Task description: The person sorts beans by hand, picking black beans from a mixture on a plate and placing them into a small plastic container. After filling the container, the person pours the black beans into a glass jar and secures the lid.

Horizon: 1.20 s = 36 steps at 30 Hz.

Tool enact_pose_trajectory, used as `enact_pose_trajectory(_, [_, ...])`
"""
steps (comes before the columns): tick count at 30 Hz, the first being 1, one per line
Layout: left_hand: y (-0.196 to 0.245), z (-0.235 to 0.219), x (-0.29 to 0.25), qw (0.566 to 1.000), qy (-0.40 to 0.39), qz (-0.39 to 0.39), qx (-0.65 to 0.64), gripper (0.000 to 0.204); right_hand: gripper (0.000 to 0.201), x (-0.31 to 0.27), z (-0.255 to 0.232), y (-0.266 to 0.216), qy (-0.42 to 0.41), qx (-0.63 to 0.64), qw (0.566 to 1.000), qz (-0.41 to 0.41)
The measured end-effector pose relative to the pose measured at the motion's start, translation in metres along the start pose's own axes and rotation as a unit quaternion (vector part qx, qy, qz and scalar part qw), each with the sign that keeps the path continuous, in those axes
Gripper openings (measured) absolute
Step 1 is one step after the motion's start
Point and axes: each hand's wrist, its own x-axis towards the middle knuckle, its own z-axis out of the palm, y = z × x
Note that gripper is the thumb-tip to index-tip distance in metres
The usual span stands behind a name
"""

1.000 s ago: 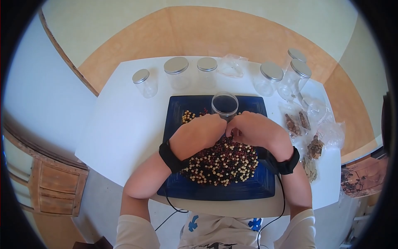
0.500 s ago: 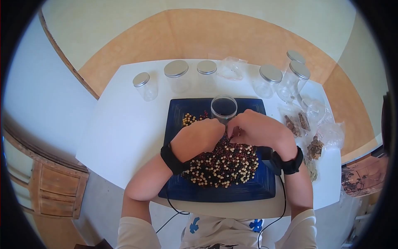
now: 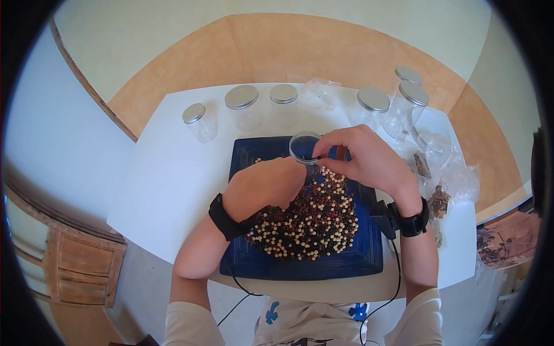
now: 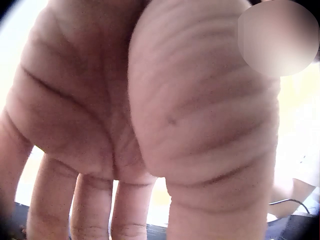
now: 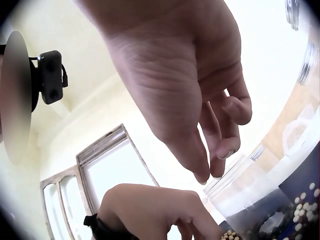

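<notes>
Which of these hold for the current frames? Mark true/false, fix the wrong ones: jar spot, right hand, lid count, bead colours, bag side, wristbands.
1. The open jar is on the blue tray. True.
2. The right hand rests on a lidded jar. False: its thumb and index fingertips are at the open jar's rim.
3. Six jars with silver lids stand on the white table. True.
4. The heaped beads are all black. False: pale, reddish and dark ones are mixed.
5. The clear bags with brown contents lie on the person's left. False: they lie on the right.
6. Both wrists wear black bands. True.
</notes>
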Motion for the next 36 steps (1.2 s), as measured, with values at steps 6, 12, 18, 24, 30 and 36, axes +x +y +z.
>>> enact_pose_trajectory(6, [-0.012, -0.001, -0.002, 0.997, -0.009, 0.019, -0.070, 0.010, 0.016, 0.002, -0.001, -0.004, 0.024, 0.000, 1.000, 0.001])
enact_pose_trajectory(12, [0.001, -0.033, -0.009, 0.992, -0.017, 0.085, -0.090, 0.004, 0.016, 0.004, 0.004, -0.005, 0.047, -0.013, 0.999, -0.002])
enact_pose_trajectory(18, [-0.001, -0.059, -0.020, 0.984, 0.144, 0.078, -0.071, 0.011, 0.016, 0.004, 0.003, -0.008, 0.054, 0.008, 0.998, 0.024])
enact_pose_trajectory(24, [0.002, -0.061, -0.014, 0.959, 0.262, 0.088, -0.062, 0.011, 0.014, 0.003, -0.003, -0.008, 0.027, 0.017, 0.999, 0.022])
enact_pose_trajectory(30, [0.000, -0.052, 0.000, 0.944, 0.317, 0.083, -0.042, 0.012, 0.011, -0.003, 0.009, 0.016, -0.139, 0.037, 0.989, 0.041])
enact_pose_trajectory(36, [-0.002, -0.047, 0.003, 0.947, 0.314, 0.073, -0.005, 0.015, 0.014, -0.006, 0.028, 0.021, -0.177, -0.102, 0.977, 0.052])
